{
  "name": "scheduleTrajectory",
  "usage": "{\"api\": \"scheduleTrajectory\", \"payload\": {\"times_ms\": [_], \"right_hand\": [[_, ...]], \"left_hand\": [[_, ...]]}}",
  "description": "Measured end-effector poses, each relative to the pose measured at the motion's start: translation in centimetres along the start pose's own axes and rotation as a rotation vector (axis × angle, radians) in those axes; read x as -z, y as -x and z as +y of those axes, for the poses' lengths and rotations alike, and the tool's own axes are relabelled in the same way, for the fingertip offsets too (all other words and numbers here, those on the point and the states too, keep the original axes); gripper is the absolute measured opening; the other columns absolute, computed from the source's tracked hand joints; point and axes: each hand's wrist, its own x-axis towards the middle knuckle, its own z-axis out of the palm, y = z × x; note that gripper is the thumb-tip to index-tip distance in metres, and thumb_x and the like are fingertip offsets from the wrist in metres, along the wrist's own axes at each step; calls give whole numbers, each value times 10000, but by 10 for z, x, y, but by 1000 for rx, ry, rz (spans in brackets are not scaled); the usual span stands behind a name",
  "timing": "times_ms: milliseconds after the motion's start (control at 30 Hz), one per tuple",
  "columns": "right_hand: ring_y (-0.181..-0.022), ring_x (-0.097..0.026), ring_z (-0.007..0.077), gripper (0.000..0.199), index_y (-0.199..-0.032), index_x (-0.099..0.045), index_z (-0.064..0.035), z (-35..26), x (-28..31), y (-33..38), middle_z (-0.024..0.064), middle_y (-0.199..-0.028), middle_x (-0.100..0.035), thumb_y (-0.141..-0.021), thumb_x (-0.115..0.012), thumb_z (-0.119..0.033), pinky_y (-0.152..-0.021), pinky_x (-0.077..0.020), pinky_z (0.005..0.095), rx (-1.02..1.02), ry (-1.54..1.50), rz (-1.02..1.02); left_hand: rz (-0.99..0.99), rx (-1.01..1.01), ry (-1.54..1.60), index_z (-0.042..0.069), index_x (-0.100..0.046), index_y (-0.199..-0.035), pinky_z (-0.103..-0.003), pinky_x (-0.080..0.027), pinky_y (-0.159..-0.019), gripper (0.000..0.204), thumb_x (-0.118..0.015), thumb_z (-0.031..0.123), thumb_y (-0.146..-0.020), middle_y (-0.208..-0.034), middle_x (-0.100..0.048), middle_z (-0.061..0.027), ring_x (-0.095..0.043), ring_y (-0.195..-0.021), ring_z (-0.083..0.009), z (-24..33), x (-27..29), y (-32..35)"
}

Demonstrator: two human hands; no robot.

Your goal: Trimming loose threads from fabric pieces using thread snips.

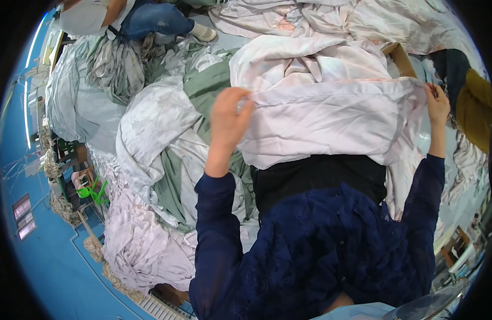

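1. Head view: pale pink fabric (320, 125) is spread just beyond the black cloth (320, 178).
2. Beyond the black cloth's right, its hem (342, 87) is pinched by the right hand (438, 101).
3. Beyond the black cloth's left, the left hand (230, 114) is blurred; its grip cannot be told.

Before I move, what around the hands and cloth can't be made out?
Head view, left hand: blurred, so whether its grip is closed on the pale pink cloth is unclear.
Head view, beneath that cloth: covered by the cloth itself.
Head view, person in jeans: head cut off by the upper edge.
Head view, bright green furniture: too small to tell chair from stool.
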Motion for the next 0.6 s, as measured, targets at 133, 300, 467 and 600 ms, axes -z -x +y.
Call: {"api": "scheduleTrajectory", "payload": {"times_ms": [133,300,467,600], "right_hand": [[-736,-543,54,174,-1060,-676,-18,-114,-20,28,-26,-871,-635,-900,-649,-83,-685,-453,202,7,-415,85],[-782,-577,49,194,-1070,-664,-22,-204,-49,84,-8,-894,-662,-878,-632,-16,-698,-461,191,194,-603,-259],[-778,-593,66,157,-1003,-668,9,-265,-88,135,27,-894,-671,-850,-655,-21,-692,-476,214,-8,-919,-539],[-764,-585,64,156,-985,-668,16,-288,-108,150,34,-859,-661,-836,-678,-29,-666,-469,214,24,-946,-451]], "left_hand": [[-177,-191,-228,69,-649,-957,-379,-466,-772,247,-703,147,-729,-947,-645,-88,-585,-947,-311,38,-27,-23],[-346,-34,-170,44,-675,-878,-357,-468,-658,205,-705,162,-713,-785,-660,-87,-610,-767,-283,39,-42,-40],[-613,372,250,-13,-685,-883,-245,-417,-587,164,-698,110,-775,-713,-650,-12,-552,-634,-75,36,-47,-43],[-521,516,666,-43,-687,-909,-186,-386,-599,144,-664,70,-822,-758,-636,30,-509,-678,-23,38,-54,-18]]}}
